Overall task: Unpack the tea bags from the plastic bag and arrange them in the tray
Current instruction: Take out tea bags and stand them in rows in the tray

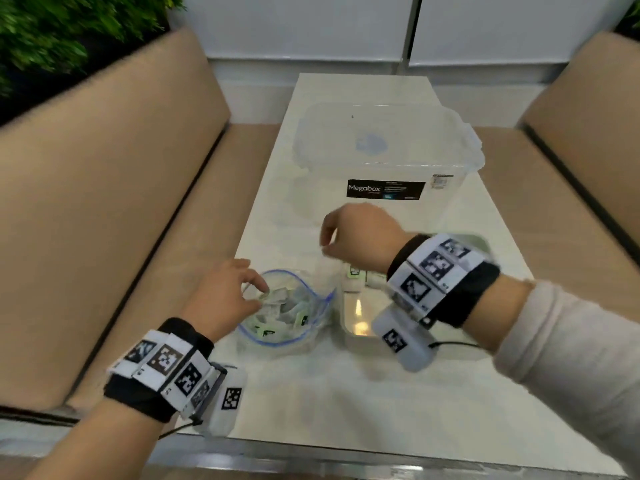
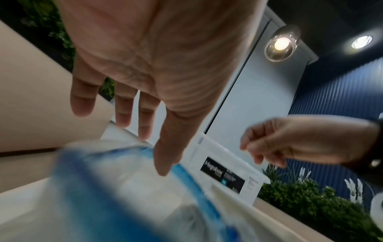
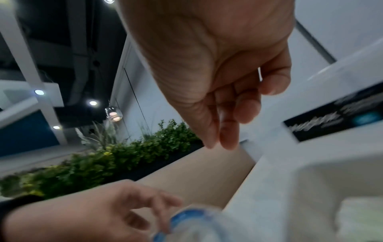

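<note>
A clear plastic bag (image 1: 313,308) with a blue zip rim stands open on the table, with several tea bags (image 1: 280,315) inside. My left hand (image 1: 258,289) reaches into its mouth with fingers straight, and its fingertips (image 2: 145,131) sit at the blue rim of the bag (image 2: 124,180). Right of the bag lies a clear tray (image 1: 346,329) with a few tea bags (image 1: 354,273) at its far end. Above that far end hovers my right hand (image 1: 327,245), fingers loosely curled and holding nothing. The right hand (image 3: 228,131) is also bare in the right wrist view.
A large clear lidded box (image 1: 388,161) with a black Megabox label stands just behind the tray. The narrow pale table (image 1: 311,393) runs between two beige benches, left (image 1: 104,202) and right (image 1: 571,150). A white wall closes the far end.
</note>
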Action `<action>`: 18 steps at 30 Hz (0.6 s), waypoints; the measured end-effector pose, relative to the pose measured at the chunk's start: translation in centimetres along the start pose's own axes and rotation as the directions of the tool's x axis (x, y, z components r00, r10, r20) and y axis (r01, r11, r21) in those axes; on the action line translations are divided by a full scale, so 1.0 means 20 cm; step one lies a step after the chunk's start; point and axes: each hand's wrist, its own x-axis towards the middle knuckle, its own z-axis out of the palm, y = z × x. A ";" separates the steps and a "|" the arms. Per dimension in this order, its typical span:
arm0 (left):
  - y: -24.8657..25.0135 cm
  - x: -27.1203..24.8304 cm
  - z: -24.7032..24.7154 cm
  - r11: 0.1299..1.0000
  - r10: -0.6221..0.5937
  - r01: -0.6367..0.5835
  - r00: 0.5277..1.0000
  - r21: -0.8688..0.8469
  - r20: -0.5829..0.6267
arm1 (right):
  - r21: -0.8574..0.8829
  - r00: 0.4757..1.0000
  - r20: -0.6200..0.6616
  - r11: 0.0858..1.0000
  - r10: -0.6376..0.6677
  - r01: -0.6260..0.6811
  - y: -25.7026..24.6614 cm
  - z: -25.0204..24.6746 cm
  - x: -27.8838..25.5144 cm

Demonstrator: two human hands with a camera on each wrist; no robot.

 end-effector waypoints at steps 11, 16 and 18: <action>-0.11 -0.09 0.11 1.000 0.031 -0.031 0.993 0.002 0.117 | -0.478 0.961 0.276 0.864 -0.024 0.158 -0.35 0.51 -0.05; -0.12 -0.12 0.10 0.998 0.054 -0.051 0.993 -0.029 0.109 | -0.455 0.970 0.244 0.880 -0.023 0.135 -0.34 0.54 -0.08; -0.13 -0.12 0.09 0.997 0.050 -0.045 0.993 -0.055 0.105 | -0.408 0.968 0.252 0.904 -0.022 0.127 -0.33 0.51 -0.08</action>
